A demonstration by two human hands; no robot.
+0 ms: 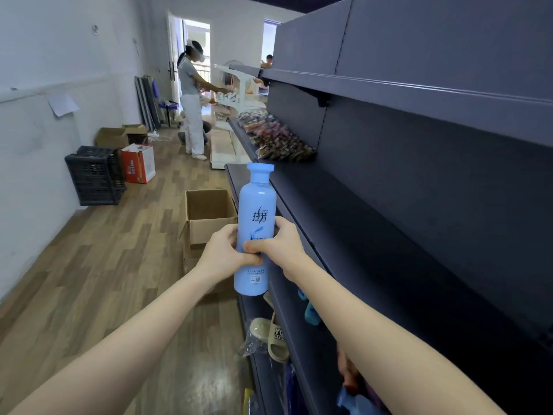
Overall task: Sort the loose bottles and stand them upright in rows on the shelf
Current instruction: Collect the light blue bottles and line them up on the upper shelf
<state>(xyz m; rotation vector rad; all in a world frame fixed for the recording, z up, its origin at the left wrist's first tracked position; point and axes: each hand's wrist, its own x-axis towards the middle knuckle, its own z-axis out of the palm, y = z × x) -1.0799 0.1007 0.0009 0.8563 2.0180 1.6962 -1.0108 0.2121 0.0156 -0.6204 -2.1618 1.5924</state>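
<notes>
Nearest, on a lower shelf level under the right forearm, a beige sandal point(276, 339) lies in clear wrapping. Just beyond it are teal containers point(311, 313), partly hidden by the arm.

Above them, both hands grip 1 light blue bottle point(258, 205) at its middle. The left hand point(223, 254) curls round its left side. The right hand point(281, 244) wraps the right side, thumb across the label. The bottle is upright, cap up, held in the air at the front edge of the dark shelf point(374, 235), not resting on it.

Behind the bottle an open cardboard box point(206, 217) stands on the wood floor. Farther along the shelf lies a heap of coloured packets point(278, 139). By the left wall stand a black crate point(92, 175) and a red box point(139, 164). At the far end a person point(191, 109) stands at a white rack.
</notes>
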